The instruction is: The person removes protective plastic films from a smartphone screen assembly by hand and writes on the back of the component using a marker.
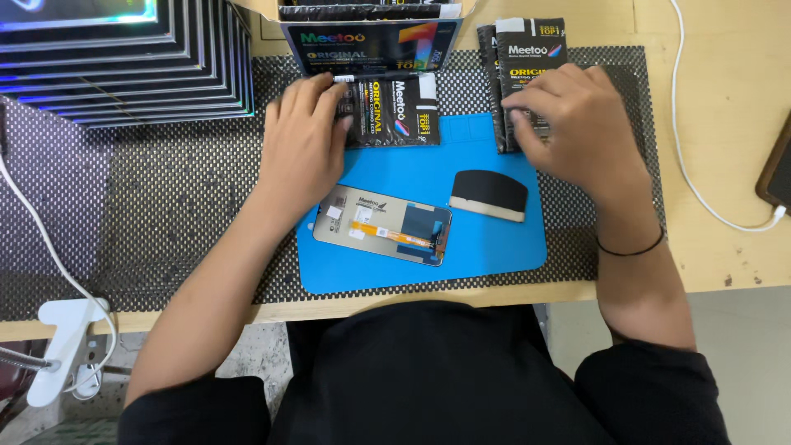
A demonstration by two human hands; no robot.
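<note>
Left hand (303, 136): palm down, fingers spread over the left end of a flat black printed packet (395, 110) that lies across the top edge of the blue work mat (494, 247); pressing rather than clasping, and whether any finger curls under the packet cannot be told. Right hand (568, 115): fingers bent, tips gripping the near edge of a small stack of black packets (527, 49) just beyond the mat's upper right corner. Head view, further items: phone display panel (383, 224), lying back upward on the mat with an orange flex strip, near the left wrist; black curved pad with a pale edge (488, 196), just right of the panel, apart from it. Black mesh underlay (165, 206) beneath the mat, on a wooden table (725, 165). Open carton of packets (371, 33) at the top centre; stack of dark iridescent boxes (124, 58) top left; white cable (700, 165) on the right.
</note>
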